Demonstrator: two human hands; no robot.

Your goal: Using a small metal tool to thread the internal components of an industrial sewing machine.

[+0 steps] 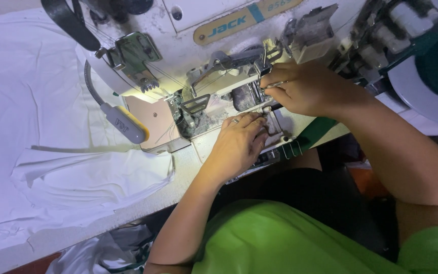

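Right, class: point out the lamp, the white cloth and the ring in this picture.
Lamp (126, 124), head view, on its yellow and grey head.
White cloth (36, 116), head view, on its flat middle.
Ring (235, 121), head view, on a left hand (239, 144) finger.

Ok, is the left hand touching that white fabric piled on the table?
Apart. The head view shows the left hand resting on the sewing machine bed, with bare table between it and the white fabric.

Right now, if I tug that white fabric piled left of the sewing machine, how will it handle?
The white fabric looks floppy: it lies in soft folds and creases, so it would likely drape rather than hold shape. It seems thin and light. Its edge hangs off the table, so a tug might slide the whole pile.
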